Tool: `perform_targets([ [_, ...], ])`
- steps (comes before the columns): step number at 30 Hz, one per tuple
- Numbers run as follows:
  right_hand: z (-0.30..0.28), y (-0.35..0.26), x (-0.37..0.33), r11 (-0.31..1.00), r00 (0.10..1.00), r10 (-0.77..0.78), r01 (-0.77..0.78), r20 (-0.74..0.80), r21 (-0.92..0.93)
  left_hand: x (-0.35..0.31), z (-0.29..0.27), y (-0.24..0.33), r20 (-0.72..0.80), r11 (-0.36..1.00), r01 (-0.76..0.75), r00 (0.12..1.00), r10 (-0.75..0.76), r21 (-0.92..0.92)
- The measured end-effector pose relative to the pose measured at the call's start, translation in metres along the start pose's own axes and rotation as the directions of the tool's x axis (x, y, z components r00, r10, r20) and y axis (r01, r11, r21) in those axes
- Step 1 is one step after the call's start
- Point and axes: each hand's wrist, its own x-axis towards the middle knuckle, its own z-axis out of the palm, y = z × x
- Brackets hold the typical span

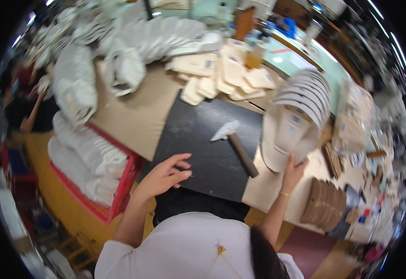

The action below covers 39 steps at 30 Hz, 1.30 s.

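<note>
My right hand (295,173) grips the near end of a cream slide sandal (284,135), thumb on top, at the front of a nested stack of white slide sandals (311,86). The fingers below the sole are partly hidden. My left hand (166,176) hovers over the near left edge of a black mat (198,135), fingers apart, holding nothing. On the mat rests a hammer-like tool with a dark handle (242,155) and a pale, whitish head (225,130).
Cream insole-like pieces (224,69) lie behind the mat, by a bottle of amber liquid (256,54). White shoes in rows (75,81) stand at left, others in a red crate (119,190). Brown stacked pieces (324,204) and a plastic-wrapped bundle (354,118) sit at right.
</note>
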Motion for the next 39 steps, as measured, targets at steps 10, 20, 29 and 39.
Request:
perform_targets([
  [10,0.021,-0.115,-0.005,0.924,0.923,-0.381,0.378,0.049,0.062,0.103,-0.164,-0.025,-0.67,0.782,-0.579,0.677,0.304,-0.23],
  [20,0.199,-0.183,0.094,0.977,0.756,-0.13,0.209,0.641,-0.048,0.186,-0.247,0.016,-0.731,0.765,-0.576,0.649,0.211,-0.29],
  [29,0.257,-0.198,0.111,0.878,0.853,0.007,0.244,0.522,-0.411,0.135,-0.257,0.039,-0.682,0.684,-0.614,0.694,0.231,-0.394],
  [39,0.197,-0.212,0.09,0.96,0.842,-0.215,0.089,0.494,0.267,-0.008,-0.196,0.031,-0.583,0.882,-0.454,0.685,0.437,0.127],
])
